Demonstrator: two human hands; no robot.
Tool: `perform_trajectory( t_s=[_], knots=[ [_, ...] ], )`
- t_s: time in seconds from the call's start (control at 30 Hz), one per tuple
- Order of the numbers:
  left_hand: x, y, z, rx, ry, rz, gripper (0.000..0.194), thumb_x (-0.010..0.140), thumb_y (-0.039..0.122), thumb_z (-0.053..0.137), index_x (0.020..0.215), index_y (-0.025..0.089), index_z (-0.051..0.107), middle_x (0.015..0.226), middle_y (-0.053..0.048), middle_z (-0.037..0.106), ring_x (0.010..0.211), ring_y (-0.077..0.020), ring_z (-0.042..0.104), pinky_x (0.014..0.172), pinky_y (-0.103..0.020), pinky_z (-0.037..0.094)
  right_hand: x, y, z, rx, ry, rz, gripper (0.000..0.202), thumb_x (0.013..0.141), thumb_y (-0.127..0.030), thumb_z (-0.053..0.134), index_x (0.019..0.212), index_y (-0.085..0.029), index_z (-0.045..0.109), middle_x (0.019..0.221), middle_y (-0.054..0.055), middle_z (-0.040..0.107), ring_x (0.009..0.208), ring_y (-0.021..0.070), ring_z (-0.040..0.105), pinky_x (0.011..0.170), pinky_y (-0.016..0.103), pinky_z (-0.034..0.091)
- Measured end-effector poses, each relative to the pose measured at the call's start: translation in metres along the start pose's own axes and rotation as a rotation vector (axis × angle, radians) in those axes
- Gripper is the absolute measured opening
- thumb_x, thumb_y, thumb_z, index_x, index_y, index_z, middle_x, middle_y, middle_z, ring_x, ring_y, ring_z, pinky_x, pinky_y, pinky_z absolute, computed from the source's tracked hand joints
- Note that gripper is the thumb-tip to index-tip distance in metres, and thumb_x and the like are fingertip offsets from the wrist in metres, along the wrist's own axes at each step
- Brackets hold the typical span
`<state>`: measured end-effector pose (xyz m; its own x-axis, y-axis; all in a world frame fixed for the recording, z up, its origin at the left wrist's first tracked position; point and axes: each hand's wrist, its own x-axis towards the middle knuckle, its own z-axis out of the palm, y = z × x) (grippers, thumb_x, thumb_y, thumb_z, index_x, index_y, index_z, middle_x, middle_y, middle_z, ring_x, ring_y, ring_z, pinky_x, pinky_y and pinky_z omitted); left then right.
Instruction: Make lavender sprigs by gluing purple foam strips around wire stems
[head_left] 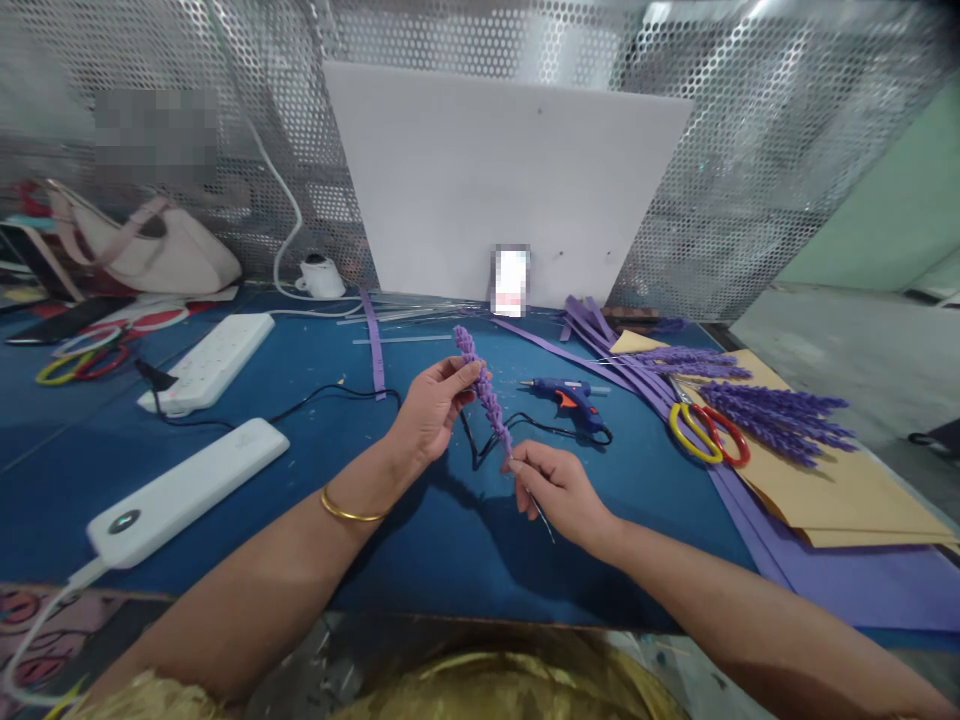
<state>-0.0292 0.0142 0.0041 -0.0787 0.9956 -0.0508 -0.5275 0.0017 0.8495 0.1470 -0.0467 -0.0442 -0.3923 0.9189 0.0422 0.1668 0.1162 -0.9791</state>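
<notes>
A purple artificial lavender stem (491, 402) is held slantwise above the blue table, its tip up and to the left. My left hand (439, 405) pinches its flowered upper part between thumb and fingers. Lower down, my right hand (559, 490) grips the base of the flower, and a thin wire stalk sticks out below the fingers. Behind my right hand lies a blue glue gun (570, 392) with an orange trigger, its black cord running under the lavender. A narrow purple strip (373, 345) lies beyond my left hand.
At right, finished lavender stems (780, 415), scissors (709, 432) and purple sheets (847, 590) lie about brown paper (847, 495). At left are a white power bank (187, 490), a power strip (214, 360) and more scissors (86, 360). A lit phone (511, 282) leans on a white board (510, 170).
</notes>
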Motion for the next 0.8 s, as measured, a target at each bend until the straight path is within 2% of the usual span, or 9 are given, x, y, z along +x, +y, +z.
perform_trajectory(
  t_s=[0.1,0.23,0.3,0.4,0.57,0.7,0.8],
  knots=[
    [0.0,-0.001,0.0,-0.02,-0.003,0.014,0.037,0.047,0.028,0.097,0.069,0.017,0.07,0.071,0.002,0.07,0.069,-0.0096,0.062,0.064,-0.02,0.045,0.0,0.0,0.0,0.004,-0.005,-0.001,0.022,0.093,-0.035,0.05,0.081,-0.02,0.059,0.051,-0.005,0.057,0.041,0.0086,0.05,0.045,0.02,0.043],
    [0.001,0.0,-0.002,0.005,-0.043,0.022,0.041,0.059,0.042,0.092,0.088,0.017,0.076,0.083,-0.002,0.074,0.072,-0.0106,0.062,0.063,-0.021,0.046,0.001,0.0,-0.002,0.027,0.008,0.0,0.023,0.092,-0.037,0.05,0.081,-0.019,0.06,0.051,-0.005,0.057,0.041,0.0087,0.051,0.044,0.02,0.043],
    [0.002,0.001,-0.004,0.018,-0.054,0.034,0.041,0.061,0.04,0.091,0.093,0.018,0.077,0.085,-0.002,0.074,0.074,-0.0106,0.062,0.064,-0.021,0.046,0.001,0.0,-0.002,0.028,0.002,0.006,0.023,0.092,-0.037,0.051,0.081,-0.019,0.06,0.051,-0.005,0.057,0.042,0.0088,0.051,0.044,0.019,0.043],
    [0.004,0.002,-0.005,0.04,-0.037,0.06,0.034,0.059,0.032,0.092,0.086,0.017,0.077,0.08,-0.002,0.073,0.072,-0.0109,0.062,0.065,-0.022,0.047,0.001,0.003,0.0,0.018,-0.014,0.017,0.022,0.092,-0.036,0.051,0.08,-0.019,0.059,0.051,-0.005,0.056,0.042,0.009,0.05,0.043,0.019,0.043],
    [0.004,0.002,-0.004,0.029,-0.011,0.111,0.031,0.053,0.028,0.094,0.074,0.017,0.074,0.075,0.0,0.071,0.074,-0.0122,0.064,0.07,-0.024,0.048,0.001,0.005,0.0,0.013,-0.019,0.034,0.021,0.091,-0.036,0.053,0.08,-0.019,0.059,0.05,-0.005,0.056,0.042,0.0088,0.05,0.042,0.018,0.043],
    [0.002,0.005,-0.003,0.024,-0.043,0.06,0.036,0.064,0.042,0.089,0.09,0.019,0.077,0.083,-0.003,0.075,0.073,-0.0125,0.063,0.065,-0.024,0.047,0.002,0.004,-0.002,0.051,-0.026,0.021,0.023,0.092,-0.037,0.053,0.08,-0.019,0.06,0.051,-0.005,0.057,0.042,0.0089,0.051,0.043,0.019,0.043],
    [0.004,0.009,-0.005,-0.007,-0.04,0.055,0.037,0.067,0.039,0.087,0.096,0.02,0.077,0.085,-0.003,0.075,0.071,-0.0118,0.063,0.066,-0.024,0.048,0.001,0.003,-0.003,0.081,-0.051,0.028,0.023,0.092,-0.037,0.053,0.081,-0.018,0.061,0.05,-0.005,0.057,0.041,0.0082,0.049,0.042,0.018,0.042]
  ],
)
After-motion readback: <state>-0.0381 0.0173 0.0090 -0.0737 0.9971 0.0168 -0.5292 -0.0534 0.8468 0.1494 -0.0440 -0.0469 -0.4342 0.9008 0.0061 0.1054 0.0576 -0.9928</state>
